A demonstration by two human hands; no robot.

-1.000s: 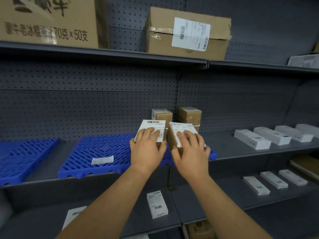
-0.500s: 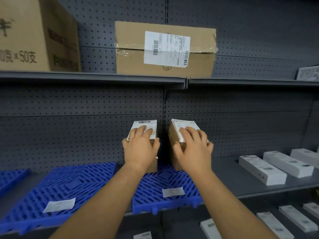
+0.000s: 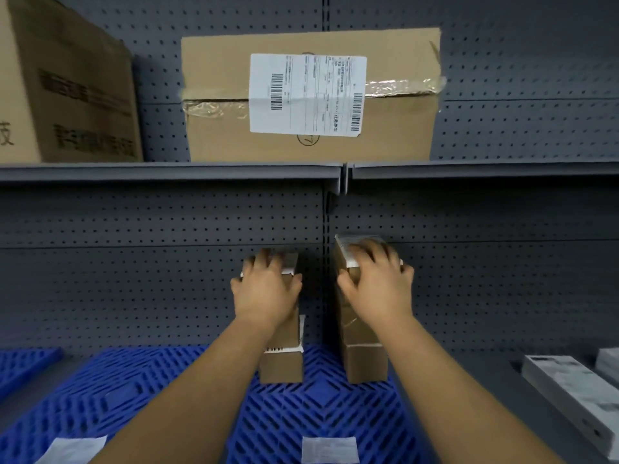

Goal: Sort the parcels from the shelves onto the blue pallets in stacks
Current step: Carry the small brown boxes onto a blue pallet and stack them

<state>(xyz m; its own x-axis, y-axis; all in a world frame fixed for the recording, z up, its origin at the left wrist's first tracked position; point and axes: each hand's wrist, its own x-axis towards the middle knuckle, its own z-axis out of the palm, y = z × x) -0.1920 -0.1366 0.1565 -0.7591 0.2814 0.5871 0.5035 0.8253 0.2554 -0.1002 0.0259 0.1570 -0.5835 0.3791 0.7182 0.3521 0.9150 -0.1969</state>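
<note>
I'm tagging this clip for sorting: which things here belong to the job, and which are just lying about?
In the job: left hand on left stack; right hand on right stack; blue pallet.

Lying about: large labelled carton; printed carton; white boxes; paper slips.

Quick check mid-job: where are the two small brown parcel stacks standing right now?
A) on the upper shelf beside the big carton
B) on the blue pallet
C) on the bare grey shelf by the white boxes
B: both stacks, left stack and right stack, rest on the blue pallet, with the left hand and right hand on their tops.
</note>
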